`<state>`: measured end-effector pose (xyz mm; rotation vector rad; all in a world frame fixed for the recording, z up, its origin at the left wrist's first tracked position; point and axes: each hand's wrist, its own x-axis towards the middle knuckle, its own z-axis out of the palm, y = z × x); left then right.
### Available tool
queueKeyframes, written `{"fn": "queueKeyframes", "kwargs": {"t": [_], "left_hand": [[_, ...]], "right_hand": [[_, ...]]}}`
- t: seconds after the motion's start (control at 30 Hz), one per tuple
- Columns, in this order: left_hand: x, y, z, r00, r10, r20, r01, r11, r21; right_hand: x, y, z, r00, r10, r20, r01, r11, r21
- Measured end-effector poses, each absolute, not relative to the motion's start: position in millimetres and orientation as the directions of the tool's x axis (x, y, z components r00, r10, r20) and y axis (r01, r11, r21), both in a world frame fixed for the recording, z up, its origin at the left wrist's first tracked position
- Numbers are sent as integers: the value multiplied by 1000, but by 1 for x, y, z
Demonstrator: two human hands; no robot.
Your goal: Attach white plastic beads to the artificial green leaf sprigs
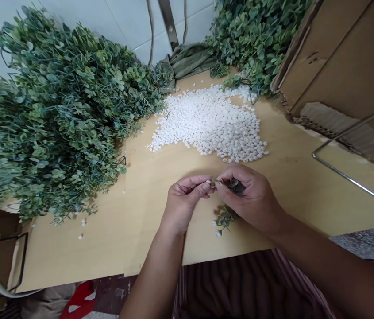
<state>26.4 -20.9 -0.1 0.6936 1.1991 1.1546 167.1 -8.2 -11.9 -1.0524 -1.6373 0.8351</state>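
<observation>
Both hands meet over the table, fingertips close together. My left hand (188, 195) is closed in a pinch on a small white piece (208, 181). My right hand (249, 195) is closed around a green artificial sprig (225, 217), pinching one stem tip against the white piece. Leaves of the sprig hang below the right palm, and a few of its tips carry white pieces. Whether the pinched white piece sits on the stem is too small to tell. Beyond the hands lies a wide heap of small white pieces (206, 119).
A large pile of artificial greenery (74, 106) covers the table's left side; another greenery pile (260, 40) stands at the back right. A cardboard box (346, 57) and a bent metal rod (349, 175) are at right. A dark green cloth (191, 60) lies at the back.
</observation>
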Motion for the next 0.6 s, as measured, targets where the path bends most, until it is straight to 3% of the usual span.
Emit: {"fn": "queueKeyframes", "kwargs": {"t": [0.6], "left_hand": [[27, -20, 1, -46, 938, -345, -295, 317, 901]], "right_hand": [[168, -7, -13, -167, 918, 361, 269, 395, -879]]}}
